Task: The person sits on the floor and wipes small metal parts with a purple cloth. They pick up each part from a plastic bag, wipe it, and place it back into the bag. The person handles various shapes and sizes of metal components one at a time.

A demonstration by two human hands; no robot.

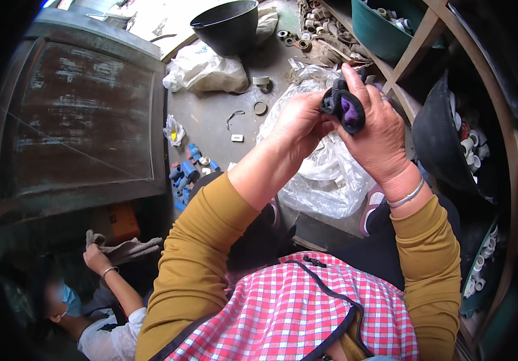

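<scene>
Both my hands are raised in front of me, close together, above a heap of clear plastic sheeting (331,185). Between them is a bunched black fabric item (352,128) with a purple patch showing inside it; its exact kind cannot be told. My left hand (302,117) pinches its near left edge, the fingertips partly hidden behind it. My right hand (378,131) grips it from the other side, with one finger pointing up and away.
Blue pipe fittings (189,170) and a crumpled plastic bag (174,131) lie left on the floor. A black tub (225,27) rests near a white sack (209,70). At right, a wooden frame (430,27) borders tubs of white fittings. A co-worker (110,334) holding grey cloth is at lower left.
</scene>
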